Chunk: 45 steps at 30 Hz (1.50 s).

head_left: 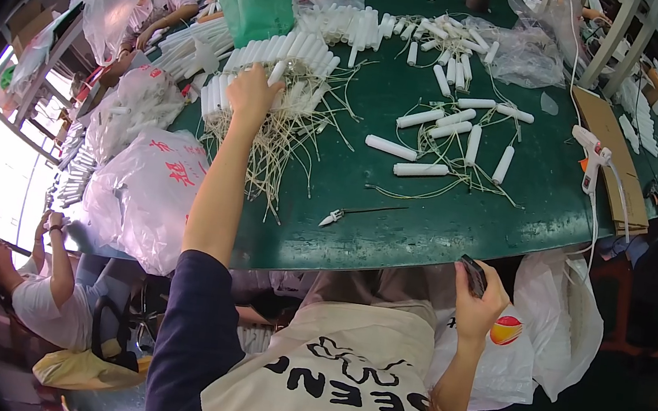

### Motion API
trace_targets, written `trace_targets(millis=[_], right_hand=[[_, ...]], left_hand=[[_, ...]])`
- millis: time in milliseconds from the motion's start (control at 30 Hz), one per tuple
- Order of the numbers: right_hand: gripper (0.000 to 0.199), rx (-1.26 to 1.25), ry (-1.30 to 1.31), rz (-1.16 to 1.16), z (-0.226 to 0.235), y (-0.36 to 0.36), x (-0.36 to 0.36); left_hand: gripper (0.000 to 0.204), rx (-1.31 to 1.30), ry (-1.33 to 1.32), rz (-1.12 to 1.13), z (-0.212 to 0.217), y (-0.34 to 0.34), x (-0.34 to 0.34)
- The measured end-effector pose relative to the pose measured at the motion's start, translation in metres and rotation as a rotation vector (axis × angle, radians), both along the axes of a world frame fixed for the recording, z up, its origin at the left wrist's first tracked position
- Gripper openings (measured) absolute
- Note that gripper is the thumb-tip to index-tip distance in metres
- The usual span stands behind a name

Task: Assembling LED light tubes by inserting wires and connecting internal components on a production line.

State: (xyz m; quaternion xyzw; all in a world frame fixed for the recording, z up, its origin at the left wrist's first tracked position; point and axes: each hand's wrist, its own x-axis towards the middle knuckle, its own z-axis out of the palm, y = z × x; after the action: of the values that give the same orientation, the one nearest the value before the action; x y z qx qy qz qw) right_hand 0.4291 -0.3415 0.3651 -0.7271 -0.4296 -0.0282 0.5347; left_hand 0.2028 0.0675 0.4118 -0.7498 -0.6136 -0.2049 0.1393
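My left hand [250, 97] reaches over a pile of white tubes [291, 51] with thin pale wires on the left of the table. Its fingers are closed around a white tube [277, 72] that tilts up out of the pile. Below the hand, a tangle of wires [270, 148] hangs toward me. At the table's front edge, my right hand [483, 299] is closed on a small black object [473, 276], whose exact kind I cannot make out. Between the hands lies a small white pointed piece [331, 217] with a dark wire.
Loose wired tubes [417, 169] lie scattered mid-table. A white glue gun [591, 157] rests by a cardboard sheet [613, 164] at the right. A green bag [256, 5] stands behind the pile. Plastic bags [152, 190] fill the left edge; other people sit at the left.
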Motion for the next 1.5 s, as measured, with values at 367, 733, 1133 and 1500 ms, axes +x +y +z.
trace_targets(millis=[367, 733, 1133, 1500], right_hand=[[0.016, 0.056, -0.048, -0.002, -0.004, -0.005, 0.004], [0.014, 0.007, -0.013, 0.048, 0.001, -0.005, 0.001], [0.008, 0.043, 0.017, 0.044, -0.010, -0.008, 0.006], [0.013, 0.046, 0.193, 0.038, -0.020, -0.007, 0.008]], left_hand=[[0.027, 0.038, 0.038, 0.051, -0.003, 0.006, 0.002], [0.031, -0.322, 0.045, -0.965, -0.006, -0.090, 0.086], [0.026, -0.320, 0.367, -0.964, -0.007, -0.107, 0.083], [0.031, -0.570, -0.501, -0.903, 0.037, -0.115, 0.071]])
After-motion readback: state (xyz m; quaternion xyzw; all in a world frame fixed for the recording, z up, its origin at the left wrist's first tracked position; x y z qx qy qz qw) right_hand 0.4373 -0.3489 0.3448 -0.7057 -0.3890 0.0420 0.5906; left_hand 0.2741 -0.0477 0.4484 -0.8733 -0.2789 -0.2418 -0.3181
